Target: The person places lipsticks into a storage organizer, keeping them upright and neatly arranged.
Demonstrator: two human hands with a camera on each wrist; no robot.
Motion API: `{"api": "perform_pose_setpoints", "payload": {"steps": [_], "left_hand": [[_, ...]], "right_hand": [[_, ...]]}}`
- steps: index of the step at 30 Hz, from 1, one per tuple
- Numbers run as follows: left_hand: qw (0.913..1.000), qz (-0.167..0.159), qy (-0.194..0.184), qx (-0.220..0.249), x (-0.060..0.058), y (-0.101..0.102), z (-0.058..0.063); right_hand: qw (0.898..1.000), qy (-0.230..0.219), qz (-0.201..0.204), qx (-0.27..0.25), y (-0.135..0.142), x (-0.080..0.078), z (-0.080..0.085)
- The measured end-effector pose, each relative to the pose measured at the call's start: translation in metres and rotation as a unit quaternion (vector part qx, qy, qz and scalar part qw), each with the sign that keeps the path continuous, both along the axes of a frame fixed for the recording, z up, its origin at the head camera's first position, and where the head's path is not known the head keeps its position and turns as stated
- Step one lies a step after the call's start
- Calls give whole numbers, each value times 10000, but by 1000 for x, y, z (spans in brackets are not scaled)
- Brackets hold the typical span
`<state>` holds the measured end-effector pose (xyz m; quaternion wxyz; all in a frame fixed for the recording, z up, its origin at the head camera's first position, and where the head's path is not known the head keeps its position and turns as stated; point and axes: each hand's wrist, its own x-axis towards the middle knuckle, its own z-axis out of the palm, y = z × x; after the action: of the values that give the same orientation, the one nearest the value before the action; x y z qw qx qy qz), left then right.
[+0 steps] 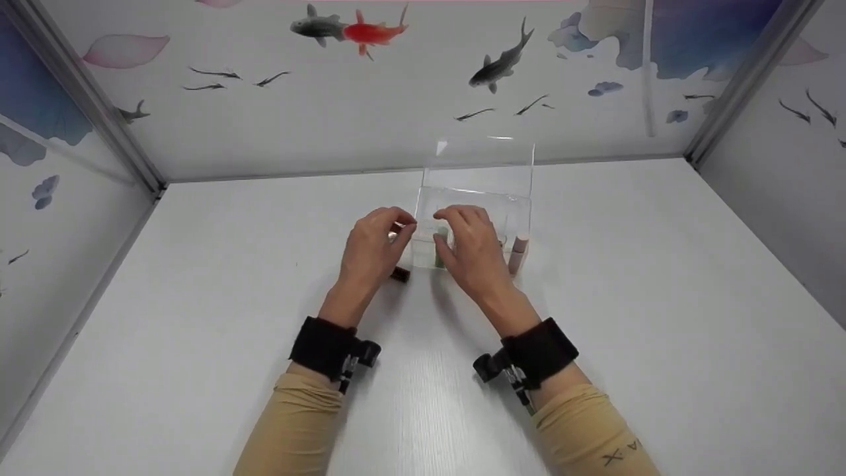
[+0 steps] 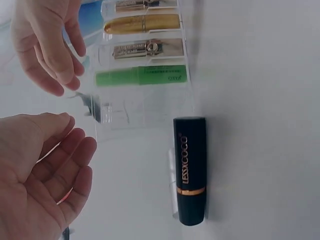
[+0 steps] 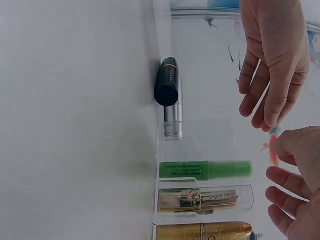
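Note:
Both hands hover over the front of a clear acrylic box [image 1: 476, 193], whose transparent lid stands raised. My left hand [image 1: 373, 244] has loosely curved fingers and holds nothing. To its right, my right hand [image 1: 472, 251] is empty too, fingers relaxed and spread from the thumb. In the box's slots stand a green tube [image 2: 142, 76], a gold patterned lipstick [image 2: 147, 48], a smooth gold lipstick [image 2: 142, 23] and a pinkish lipstick [image 1: 519, 254]. On the table beside the box is a black lipstick [image 2: 191, 170] with a gold band. A silver tube [image 3: 173, 114], partly hidden, is behind it.
The box rests on a white table [image 1: 218, 317] toward its back edge. White panels [image 1: 231, 132] printed with fish enclose the table at the back and sides. A black strap with a small camera [image 1: 324, 350] circles each wrist.

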<state>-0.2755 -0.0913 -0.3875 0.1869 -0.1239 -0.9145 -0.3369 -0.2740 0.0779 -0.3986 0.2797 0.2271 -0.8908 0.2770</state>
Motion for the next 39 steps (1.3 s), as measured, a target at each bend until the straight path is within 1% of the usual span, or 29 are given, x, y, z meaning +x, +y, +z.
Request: {"api": "perform_pose_setpoints", "payload": {"steps": [2,5,7,9,10,13,15,17,20,24,27,32,36,39], "left_hand": [[9999,91,-137,-14,0,-8,1],[9987,224,-457,-99,1,-19,2],[9969,239,-738,-141,1,-25,3],[9942,164,-1052,-166,2,-30,4],[9921,109,-1235,-184,2,-33,4],[9845,-22,-1726,-299,2,-38,4],[9800,-65,-1936,-453,2,-41,4],[9771,-78,-2043,-593,2,-42,4],[9748,-68,-2081,-801,2,-44,3],[9727,-89,-2077,-1033,4,-46,1],[9704,-185,-2121,-1144,5,-46,0],[9657,-325,-2273,-1210,3,-46,-4],[9638,-371,-2364,-1173,0,-45,-9],[9646,-353,-2331,-1179,-1,-44,-13]], "right_hand": [[9999,141,74,17,-3,2,1],[9994,273,178,72,-8,5,2],[9993,186,323,59,-11,8,1],[9982,-102,592,-4,-15,11,0],[9964,-321,784,-42,-17,12,0],[9857,-1036,1329,-68,-23,15,-2],[9772,-1480,1521,104,-26,16,-5],[9700,-1844,1541,368,-27,17,-8],[9584,-2348,1457,717,-28,18,-13],[9484,-2662,1421,976,-30,17,-18],[9456,-2705,1429,1103,-31,17,-19],[9425,-2732,1484,1225,-31,18,-20],[9434,-2612,1580,1294,-31,18,-22],[9444,-2566,1598,1297,-31,16,-23]]}}
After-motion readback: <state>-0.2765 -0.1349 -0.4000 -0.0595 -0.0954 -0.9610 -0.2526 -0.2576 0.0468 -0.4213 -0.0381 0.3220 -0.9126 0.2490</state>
